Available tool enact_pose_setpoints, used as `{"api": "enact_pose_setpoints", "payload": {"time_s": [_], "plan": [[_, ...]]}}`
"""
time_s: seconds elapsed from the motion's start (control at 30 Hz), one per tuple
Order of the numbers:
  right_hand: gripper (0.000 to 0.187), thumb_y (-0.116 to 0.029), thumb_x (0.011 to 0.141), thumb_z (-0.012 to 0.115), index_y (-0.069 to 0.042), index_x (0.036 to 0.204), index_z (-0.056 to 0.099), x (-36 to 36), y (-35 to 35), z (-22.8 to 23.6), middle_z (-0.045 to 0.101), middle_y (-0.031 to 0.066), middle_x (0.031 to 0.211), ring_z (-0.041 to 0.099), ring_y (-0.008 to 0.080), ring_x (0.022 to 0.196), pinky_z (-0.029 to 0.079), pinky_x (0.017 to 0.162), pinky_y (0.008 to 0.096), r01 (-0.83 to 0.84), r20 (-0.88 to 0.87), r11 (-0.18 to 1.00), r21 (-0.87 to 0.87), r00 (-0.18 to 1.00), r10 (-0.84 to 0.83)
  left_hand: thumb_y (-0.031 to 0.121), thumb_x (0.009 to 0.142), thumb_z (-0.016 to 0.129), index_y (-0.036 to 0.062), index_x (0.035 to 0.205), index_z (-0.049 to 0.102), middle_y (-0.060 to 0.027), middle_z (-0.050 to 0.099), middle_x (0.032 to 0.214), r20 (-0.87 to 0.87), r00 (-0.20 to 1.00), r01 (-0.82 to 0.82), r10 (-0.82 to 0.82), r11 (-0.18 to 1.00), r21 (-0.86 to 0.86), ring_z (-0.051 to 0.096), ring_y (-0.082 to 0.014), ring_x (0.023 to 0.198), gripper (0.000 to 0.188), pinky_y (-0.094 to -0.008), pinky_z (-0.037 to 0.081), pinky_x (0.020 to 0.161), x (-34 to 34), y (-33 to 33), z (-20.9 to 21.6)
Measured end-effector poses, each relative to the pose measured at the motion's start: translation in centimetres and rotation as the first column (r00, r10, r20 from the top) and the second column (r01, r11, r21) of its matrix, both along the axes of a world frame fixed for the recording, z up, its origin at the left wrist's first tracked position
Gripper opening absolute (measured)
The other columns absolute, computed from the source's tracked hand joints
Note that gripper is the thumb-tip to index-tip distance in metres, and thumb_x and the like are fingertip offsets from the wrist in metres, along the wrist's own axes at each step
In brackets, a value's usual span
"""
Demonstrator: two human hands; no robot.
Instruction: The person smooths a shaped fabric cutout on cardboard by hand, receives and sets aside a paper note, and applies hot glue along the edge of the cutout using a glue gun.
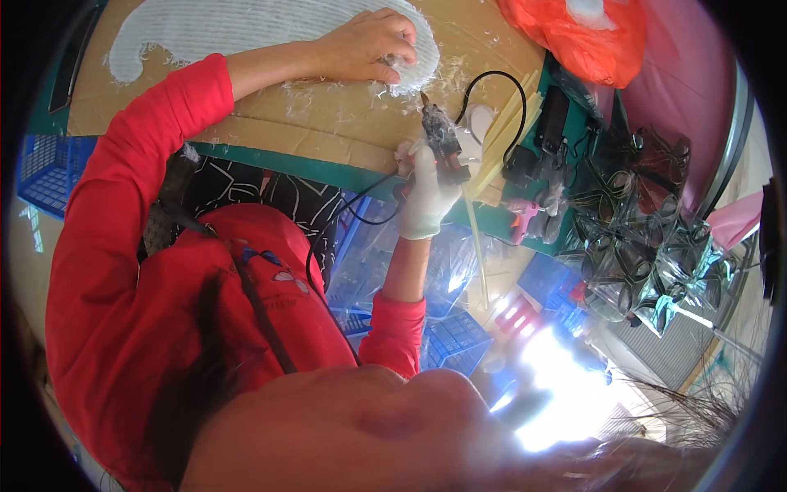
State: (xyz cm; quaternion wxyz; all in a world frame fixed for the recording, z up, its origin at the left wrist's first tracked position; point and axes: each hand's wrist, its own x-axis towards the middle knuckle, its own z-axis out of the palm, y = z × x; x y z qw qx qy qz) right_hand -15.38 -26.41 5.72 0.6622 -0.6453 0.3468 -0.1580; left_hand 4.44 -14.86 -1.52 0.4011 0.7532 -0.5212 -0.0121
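Note:
My bare left hand (361,47) rests at the right end of a white, ribbed, curved piece (221,37) with frayed edges. Its thumb and fingers are closed on a tuft of white fluff (399,62) over that end. A white glove covers my right hand (428,201), which grips a dark hot glue gun (440,131). The gun's nozzle points up toward the rounded end of the white piece, close to my left thumb but apart from it. Clinging white fibres coat its front, and a pale glue stick (474,234) juts from behind.
White shreds litter the cardboard sheet (270,119) on a green table. Glue sticks (510,123), a black cable and a pink glue gun (523,215) lie to the right, beside black bows in clear wrap (635,221). An orange bag (574,37) stands far right; blue baskets (455,340) sit below.

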Motion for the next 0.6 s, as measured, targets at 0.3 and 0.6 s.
{"api": "enact_pose_setpoints", "payload": {"time_s": [0.3, 0.6], "plan": [[0.019, -0.018, 0.079, 0.064, -0.002, 0.089, 0.058, 0.2, 0.1, -0.4, 0.062, 0.0069, 0.074, 0.051, 0.0077, 0.056, 0.03, 0.041, 0.0179, -0.096, -0.01, 0.995, 0.023, 0.995, 0.096, 0.03, 0.076, 0.07, 0.0084, 0.111, 0.061, -0.0089, 0.053, 0.118, 0.017, 0.993, -0.111, 0.113, 0.987, -0.115, 0.048, -0.0278, 0.111, 0.042, -0.0387, 0.037, 0.096, 1.2, -1.2, -1.2], [0.017, -0.016, 0.079, 0.063, -0.001, 0.087, 0.058, 0.2, 0.2, -0.1, 0.062, 0.0077, 0.074, 0.052, 0.0083, 0.056, 0.031, 0.043, 0.0182, -0.09, 0.015, 0.996, 0.016, 0.996, 0.09, 0.038, 0.076, 0.072, 0.0037, 0.115, 0.057, -0.0126, 0.056, 0.112, -0.112, 0.993, 0.02, -0.033, 0.993, -0.114, 0.052, -0.0269, 0.107, 0.054, -0.0347, 0.04, 0.093, 3.8, 0.8, 1.9]]}}
